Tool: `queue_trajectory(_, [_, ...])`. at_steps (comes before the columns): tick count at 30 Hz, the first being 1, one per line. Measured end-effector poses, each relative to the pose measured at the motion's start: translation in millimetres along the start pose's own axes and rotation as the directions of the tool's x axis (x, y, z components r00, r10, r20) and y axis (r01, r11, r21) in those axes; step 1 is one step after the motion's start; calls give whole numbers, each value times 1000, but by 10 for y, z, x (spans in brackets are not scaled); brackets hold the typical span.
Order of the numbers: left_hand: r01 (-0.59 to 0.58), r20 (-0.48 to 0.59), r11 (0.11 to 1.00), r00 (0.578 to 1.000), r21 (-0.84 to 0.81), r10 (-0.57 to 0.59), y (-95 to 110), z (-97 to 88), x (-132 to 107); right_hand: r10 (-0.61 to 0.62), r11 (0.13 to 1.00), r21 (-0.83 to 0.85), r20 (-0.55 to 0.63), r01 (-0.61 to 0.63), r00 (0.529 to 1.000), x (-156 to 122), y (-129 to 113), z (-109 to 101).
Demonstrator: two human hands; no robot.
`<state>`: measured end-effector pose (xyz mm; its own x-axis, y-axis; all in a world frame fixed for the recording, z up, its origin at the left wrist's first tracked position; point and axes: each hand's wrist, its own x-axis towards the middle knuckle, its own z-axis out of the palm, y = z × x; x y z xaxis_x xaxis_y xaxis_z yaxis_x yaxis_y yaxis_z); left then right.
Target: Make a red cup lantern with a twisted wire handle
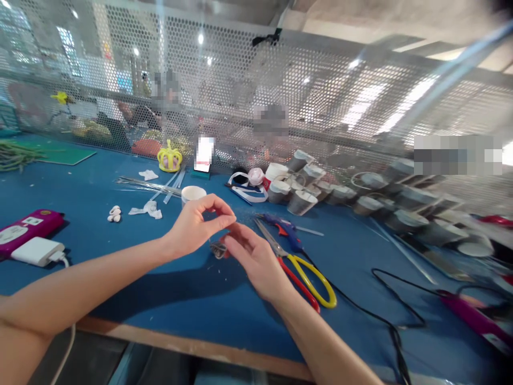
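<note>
Step in hand looks like fine fingertip work: left hand [194, 227] and right hand [258, 264] together mid-frame, fingertips pinched, can't tell on what. Small dark grey item [217, 249] at centre, by right thumb. Next move likely needs a steady pinch.

Blue tabletop [240, 315] spreading wide here, bare wooden edge [200, 347] along near side! Far side, perforated metal screen [224, 91] running full width, left to right, room showing hazily through holes. Far left, gridded windows [67, 51] glowing, pale column [103, 32] just right of them. Small lamps [201, 38] dotted bright beyond mesh. Over to right, long slanted bright strips [409, 104] blazing, greyish ceiling [340, 24] above!
</note>
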<state>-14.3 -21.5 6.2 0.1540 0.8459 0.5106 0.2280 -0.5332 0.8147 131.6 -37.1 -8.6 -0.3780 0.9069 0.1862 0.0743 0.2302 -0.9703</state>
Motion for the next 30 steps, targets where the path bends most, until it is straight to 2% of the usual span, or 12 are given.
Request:
queue_trajectory(5, [-104,-28,994,994,29,105,-27,54,-82,11,995,96,102,-21,995,-28,25,57])
queue_trajectory(7, [-71,1,997,997,-14,71,-22,64,-102,27,995,91,90,-36,996,-34,27,61])
queue_trajectory(12, [159,79,959,986,-236,-144,24,52,-71,18,999,-45,-30,-20,999,-37,31,34])
queue_trajectory(14, [205,90,947,978,-249,-188,45,33,-36,11,997,-77,-48,-14,999,-36,43,21])
queue_trajectory(19, [240,119,959,968,-153,-223,46,-18,34,-38,979,-201,-87,20,995,-32,59,8])
queue_trajectory(23, [227,154,965,966,-129,-207,-10,-46,76,-44,970,-242,-102,18,994,-34,42,-8])
queue_trajectory(27, [207,122,974,973,-92,-195,-56,-82,127,-23,967,-255,-109,-6,994,-33,12,-48])
queue_trajectory(30, [207,87,962,977,-180,-194,-52,-103,150,-2,959,-281,-96,-25,995,-11,3,-74])
